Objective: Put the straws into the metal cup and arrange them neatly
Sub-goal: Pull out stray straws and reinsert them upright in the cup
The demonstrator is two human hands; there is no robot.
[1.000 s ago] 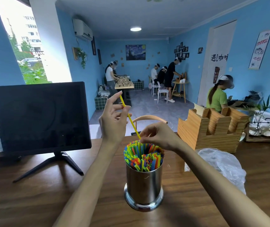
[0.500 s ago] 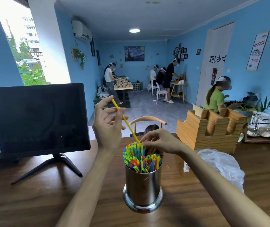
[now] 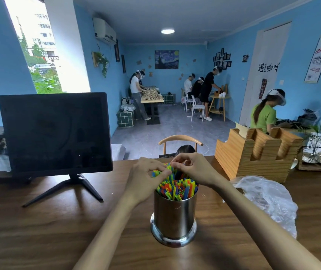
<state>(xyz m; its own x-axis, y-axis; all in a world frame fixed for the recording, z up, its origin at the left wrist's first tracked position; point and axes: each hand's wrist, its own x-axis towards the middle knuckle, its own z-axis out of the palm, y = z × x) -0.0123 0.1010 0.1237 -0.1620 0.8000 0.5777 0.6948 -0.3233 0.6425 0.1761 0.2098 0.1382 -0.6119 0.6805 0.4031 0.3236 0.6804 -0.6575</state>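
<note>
— What's the room like?
— Blue walls (image 3: 194, 61), grey floor (image 3: 167, 131), a bright window (image 3: 39, 55) at left.
— Furniture?
— A dark monitor (image 3: 54, 133) on the wooden tabletop (image 3: 39, 230); a ceiling light (image 3: 167, 31) glows.

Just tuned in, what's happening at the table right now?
A person is tidying coloured straws that stand packed in a metal cup on the wooden table. Both hands are over the far side of the bundle: the left hand and the right hand have curled fingers working at the straw tops. Whether either pinches a single straw is hard to tell. A crumpled plastic bag lies to the right, a dark monitor to the left.
</note>
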